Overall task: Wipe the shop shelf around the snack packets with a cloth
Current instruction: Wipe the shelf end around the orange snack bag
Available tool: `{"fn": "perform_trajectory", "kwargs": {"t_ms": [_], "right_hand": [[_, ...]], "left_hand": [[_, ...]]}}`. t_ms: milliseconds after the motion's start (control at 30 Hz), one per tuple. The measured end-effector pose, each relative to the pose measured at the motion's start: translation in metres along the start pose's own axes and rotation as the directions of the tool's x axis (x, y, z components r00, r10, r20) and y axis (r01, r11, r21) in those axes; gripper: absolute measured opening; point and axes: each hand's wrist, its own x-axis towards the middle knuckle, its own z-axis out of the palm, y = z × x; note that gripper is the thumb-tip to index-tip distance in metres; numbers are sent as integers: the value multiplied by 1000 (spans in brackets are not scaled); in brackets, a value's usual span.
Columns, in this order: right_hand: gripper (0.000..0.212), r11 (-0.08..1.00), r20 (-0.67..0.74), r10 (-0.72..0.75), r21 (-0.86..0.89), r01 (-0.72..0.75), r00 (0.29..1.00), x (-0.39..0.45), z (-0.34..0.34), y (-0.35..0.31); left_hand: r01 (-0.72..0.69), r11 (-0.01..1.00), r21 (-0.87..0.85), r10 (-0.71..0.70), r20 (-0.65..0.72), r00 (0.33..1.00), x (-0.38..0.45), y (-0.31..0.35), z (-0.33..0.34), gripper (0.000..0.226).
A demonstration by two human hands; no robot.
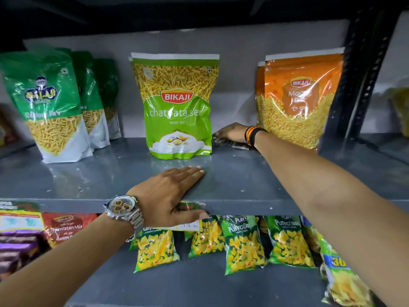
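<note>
My right hand (232, 132) reaches deep onto the grey shelf (88, 178) and presses a dark patterned cloth (228, 142) flat between the green Bikaji packet (177, 103) and the orange Bikaji packet (298, 100). Both packets stand upright. Part of the cloth is hidden under my palm. My left hand (174, 191) lies flat on the shelf's front edge, fingers on top, thumb hooked under the lip, just in front of the green packet. It holds no object. A wristwatch sits on that wrist.
Green Balaji packets (51, 103) stand in a row at the left of the shelf. A dark slotted upright (363, 74) bounds the right side. On the lower shelf lie puffcorn packets (243, 242) and a red Navratan Mix packet (66, 227).
</note>
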Motion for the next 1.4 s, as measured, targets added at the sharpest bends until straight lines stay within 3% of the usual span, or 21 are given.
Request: {"fn": "perform_trajectory", "kwargs": {"t_ms": [367, 433, 533, 667, 900, 1033, 1133, 1400], "right_hand": [[29, 981, 163, -191, 52, 185, 968, -140, -15, -6], [29, 971, 81, -221, 107, 212, 972, -150, -26, -11], [28, 978, -54, -175, 106, 180, 983, -144, -33, -7], [31, 995, -70, -98, 18, 100, 993, -146, -13, 4], [33, 984, 116, -173, 59, 167, 978, -238, -13, -14], [33, 983, -84, -152, 93, 160, 985, -240, -33, -4], [31, 998, -132, -64, 13, 66, 989, -235, -28, -2], [35, 994, 47, -103, 36, 101, 994, -304, -15, -28]], "left_hand": [[10, 1000, -12, -10, 36, 999, -3, 4, -6, 104], [18, 1000, -17, -18, 26, 1000, -2, 4, -4, 105], [19, 1000, -19, -18, 30, 999, -1, 2, -3, 104], [24, 1000, -17, -23, 44, 999, -1, 1, -1, 106], [0, 1000, -4, 0, 30, 1000, -2, 2, -2, 106], [-7, 1000, 8, 7, 25, 1000, 0, 4, -5, 101], [9, 1000, 9, -10, 31, 999, -2, 7, -7, 101], [4, 1000, 3, -4, 54, 999, -4, 4, -6, 116]]}}
